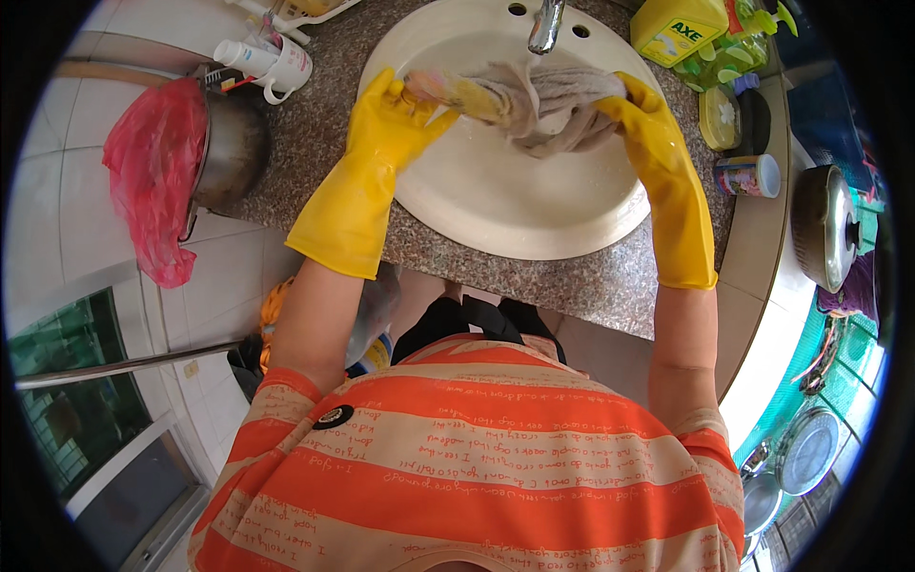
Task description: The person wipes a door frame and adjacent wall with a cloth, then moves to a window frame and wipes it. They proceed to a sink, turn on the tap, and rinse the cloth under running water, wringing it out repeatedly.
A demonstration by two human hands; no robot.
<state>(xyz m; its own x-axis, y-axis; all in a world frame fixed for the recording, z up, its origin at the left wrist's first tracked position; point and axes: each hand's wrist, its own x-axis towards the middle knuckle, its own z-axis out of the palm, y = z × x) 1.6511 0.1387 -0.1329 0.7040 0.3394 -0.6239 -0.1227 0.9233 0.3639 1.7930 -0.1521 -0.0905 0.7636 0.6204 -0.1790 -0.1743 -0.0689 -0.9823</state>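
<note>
A wet, twisted cloth [529, 96], greyish with a yellow and pink part at its left end, stretches across an oval ceramic washbasin [529, 236]. My left hand [397, 132], in a yellow rubber glove, is at the coloured left end, its fingers spread and partly behind the cloth. At the right, my right hand [643, 118] in a matching glove grips the grey end between thumb and fingers. The chrome faucet [547, 28] is just above the cloth's middle. A loose fold of the cloth hangs down into the basin.
Left on the speckled counter [322, 150] are a white cup [289, 68] with toothbrushes and a metal pot [236, 150] with a pink plastic bag [161, 171]. On the right stand a yellow detergent bottle [675, 32], a soap box [718, 118], a small tub [747, 176] and a lidded pan [829, 229].
</note>
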